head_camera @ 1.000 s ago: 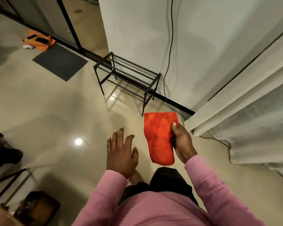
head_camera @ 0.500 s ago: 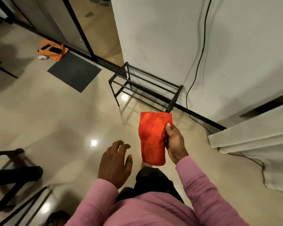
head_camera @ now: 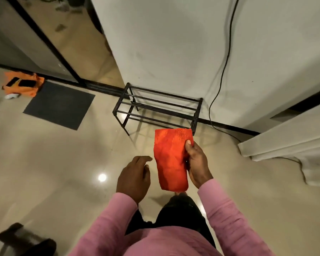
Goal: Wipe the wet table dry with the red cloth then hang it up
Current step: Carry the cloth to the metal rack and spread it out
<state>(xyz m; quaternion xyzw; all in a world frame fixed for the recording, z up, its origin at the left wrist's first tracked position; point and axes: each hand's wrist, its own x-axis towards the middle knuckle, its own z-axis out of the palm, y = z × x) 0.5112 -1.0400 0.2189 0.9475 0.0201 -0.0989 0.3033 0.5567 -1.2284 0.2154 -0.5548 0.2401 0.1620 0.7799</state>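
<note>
My right hand (head_camera: 196,164) grips the folded red cloth (head_camera: 169,159) by its right edge, thumb on top, holding it in the air above the floor. Just left of the cloth hovers my left hand (head_camera: 134,178), fingers curled downward and holding nothing; its fingertips are close to the cloth's left edge but apart from it. A low black metal rack (head_camera: 161,109) with horizontal bars stands against the white wall, directly beyond the cloth. The wet table is not in view.
A dark floor mat (head_camera: 60,106) lies to the left, with an orange item (head_camera: 22,85) beside it near a glass door. A black cable (head_camera: 223,74) runs down the wall. A white curtain (head_camera: 292,141) hangs at right. Dark furniture legs (head_camera: 17,239) sit at bottom left.
The view has shifted so the rack is now straight ahead and closer. My left hand has curled its fingers and moved nearer the cloth. The right hand still holds the cloth.
</note>
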